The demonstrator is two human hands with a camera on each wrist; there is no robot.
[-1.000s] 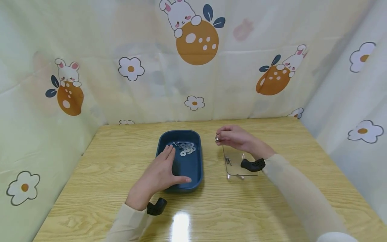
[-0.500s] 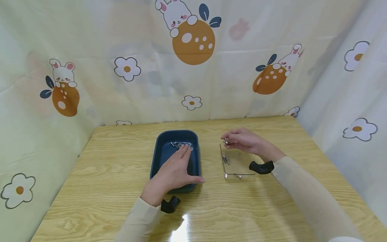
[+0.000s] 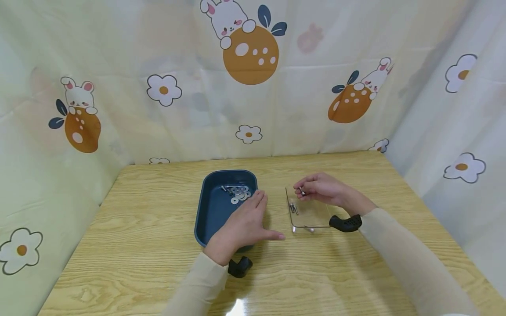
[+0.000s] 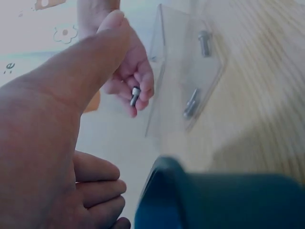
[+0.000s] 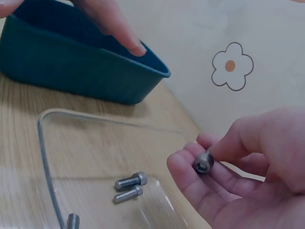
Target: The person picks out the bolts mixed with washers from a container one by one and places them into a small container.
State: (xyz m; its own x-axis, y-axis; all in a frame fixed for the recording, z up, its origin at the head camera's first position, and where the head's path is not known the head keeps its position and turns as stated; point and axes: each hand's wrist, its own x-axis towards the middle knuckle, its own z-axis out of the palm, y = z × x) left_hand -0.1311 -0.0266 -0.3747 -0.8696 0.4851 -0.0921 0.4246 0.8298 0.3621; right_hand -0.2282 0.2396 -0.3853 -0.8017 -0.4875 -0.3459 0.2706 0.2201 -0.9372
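My right hand [image 3: 322,191] pinches a metal socket-head bolt [image 5: 204,163] between thumb and fingers, its hex recess facing the right wrist camera. The hand is over the far part of a clear plastic plate [image 3: 314,215]. Two more bolts, a thicker one [image 5: 131,182] and a thinner one [image 5: 127,194], lie together within the plate's outline. My left hand [image 3: 246,224] holds nothing; its fingers are straight and its thumb is spread to the right. It hovers at the right side of a dark blue tray [image 3: 199,215], hiding part of that rim.
Inside the tray, a pile of flat washers [image 3: 239,194] and a few small bolts [image 3: 223,188] lie toward the far end. Another bolt [image 3: 309,229] shows at the plate's near edge. A patterned curtain [image 3: 189,118] hangs behind the wooden table [image 3: 150,219].
My left hand has moved right, from over the tray to its right side, uncovering the washers. My right hand, still pinching the bolt, has shifted slightly right and nearer.
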